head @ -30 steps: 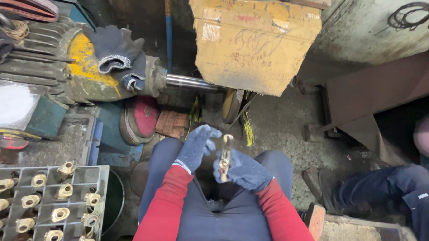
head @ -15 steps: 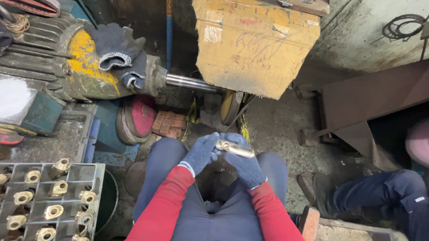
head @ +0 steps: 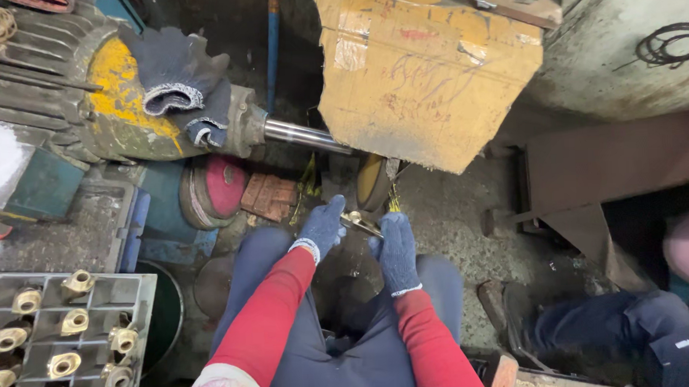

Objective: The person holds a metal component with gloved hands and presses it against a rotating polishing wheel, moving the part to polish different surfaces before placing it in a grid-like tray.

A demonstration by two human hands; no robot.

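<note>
Both hands wear dark blue knitted work gloves with white cuffs. The left hand (head: 322,228) and the right hand (head: 394,249) are each closed around an end of a small brass-coloured metal fitting (head: 358,220), which spans the gap between them just above the knees. Gripping both ends likely steadies the piece against the yellowish buffing wheel (head: 372,181), which sits just beyond the fingertips on a bright steel shaft (head: 300,134); whether the fitting touches the wheel cannot be told. A worn yellow box-shaped guard (head: 432,68) hangs over the wheel, probably to catch dust. Near the left elbow, a grey compartmented plastic tray (head: 96,290) holds similar brass fittings, one per cell, within reach. Spare dark gloves (head: 176,81) drape over the yellow-painted motor housing (head: 112,95), well left of the hands.
</note>
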